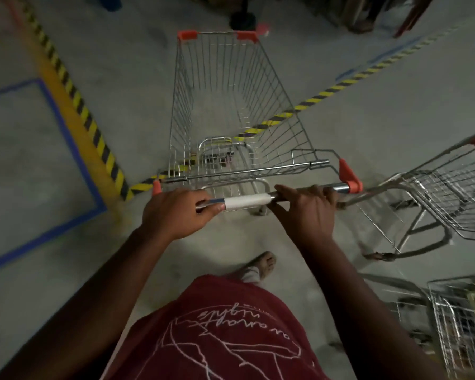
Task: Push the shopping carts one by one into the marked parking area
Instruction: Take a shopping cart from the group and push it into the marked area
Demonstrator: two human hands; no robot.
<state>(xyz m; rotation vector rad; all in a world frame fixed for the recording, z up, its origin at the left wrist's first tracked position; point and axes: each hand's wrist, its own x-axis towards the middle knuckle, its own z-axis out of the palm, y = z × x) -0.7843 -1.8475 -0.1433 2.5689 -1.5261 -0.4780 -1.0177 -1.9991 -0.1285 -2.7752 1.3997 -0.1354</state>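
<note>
I see both hands wrapped around the handle bar (247, 201) of an empty wire shopping cart (231, 105): left hand (176, 212) at its left end, right hand (307, 212) right of the white centre sleeve. The cart straddles yellow-black floor tape (74, 94). A second cart (450, 193) stands just right.

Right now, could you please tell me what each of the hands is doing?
Left hand: closed on the cart handle.
Right hand: closed on the same cart handle.
</note>
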